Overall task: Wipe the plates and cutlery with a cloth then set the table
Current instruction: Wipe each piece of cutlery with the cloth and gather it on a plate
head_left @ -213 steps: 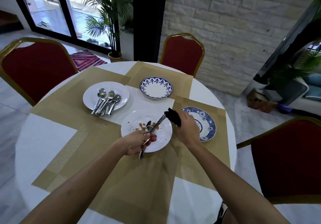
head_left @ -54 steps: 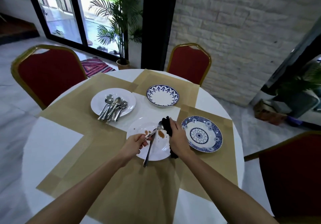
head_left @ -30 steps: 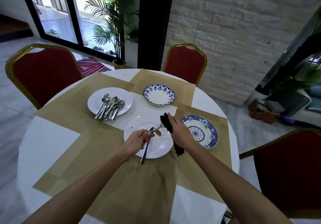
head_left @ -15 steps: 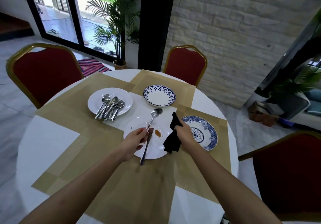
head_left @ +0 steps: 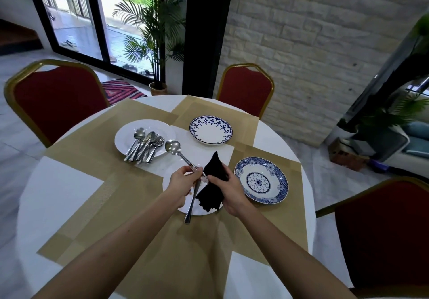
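— What are the hands doing?

— The left hand (head_left: 183,182) has its fingers curled round the handle of a spoon (head_left: 173,147), pinching it about halfway along. The bowl of the spoon points up and away to the left, raised off the table. The right hand (head_left: 229,190) grips a black cloth (head_left: 212,183), bunched in its fingers, with one corner sticking up and the rest hanging below the palm.

— Do cloth and spoon meet?

— The near end of the spoon handle reaches the cloth right by the right thumb (how firmly it is wrapped, I cannot tell).

— What lies under them?

— A white plate (head_left: 196,211), mostly covered by both hands. A second utensil (head_left: 190,205) lies across it, its handle overhanging the near rim; its head is hidden under the left hand.

— And further out?

— To the right, just beside it, sits a blue patterned plate (head_left: 261,180). Beyond that, a blue-rimmed plate (head_left: 210,130). To the far left, another white plate (head_left: 163,130) carries a pile of cutlery (head_left: 144,146), handles hanging over its near edge. All rest on tan placemats (head_left: 130,208) on a round white table (head_left: 62,182), with red chairs (head_left: 58,99) around it.
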### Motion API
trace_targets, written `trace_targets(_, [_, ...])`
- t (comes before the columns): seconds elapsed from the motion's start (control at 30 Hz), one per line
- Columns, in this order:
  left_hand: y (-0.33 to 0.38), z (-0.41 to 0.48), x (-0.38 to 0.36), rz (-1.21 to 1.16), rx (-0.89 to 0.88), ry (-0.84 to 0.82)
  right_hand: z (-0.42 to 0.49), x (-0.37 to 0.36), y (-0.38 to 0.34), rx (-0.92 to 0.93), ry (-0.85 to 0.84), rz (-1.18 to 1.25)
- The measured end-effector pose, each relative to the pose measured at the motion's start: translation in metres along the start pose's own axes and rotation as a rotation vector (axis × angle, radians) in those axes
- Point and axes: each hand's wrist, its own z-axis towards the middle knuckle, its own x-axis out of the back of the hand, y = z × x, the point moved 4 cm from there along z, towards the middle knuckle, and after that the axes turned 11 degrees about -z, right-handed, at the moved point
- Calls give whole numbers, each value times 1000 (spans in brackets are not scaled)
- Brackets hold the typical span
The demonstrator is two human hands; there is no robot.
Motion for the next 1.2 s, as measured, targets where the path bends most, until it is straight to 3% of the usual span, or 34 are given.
trace_targets(0.33, [-4,0,-3,-20,32,17,0,-1,1,14,-4,-140])
trace_targets(0.57, [-5,-3,-3,-76,18,-36,4,4,-3,-67,40,64])
trace_targets(0.8, [-8,-3,12,-598,-40,13,8,19,-7,-151,57,70])
trace_targets(0.93, [1,0,20,-591,-87,4,9,27,-6,-148,32,28])
trace_targets(1.0, [3,1,20,-563,-78,43,14,30,-2,-116,103,-141])
trace_targets(1.13, [-3,5,20,-595,-63,158,12,34,-11,120,454,-703])
trace_targets(1.2, [-7,6,17,-611,-52,162,7,25,-15,279,425,-834])
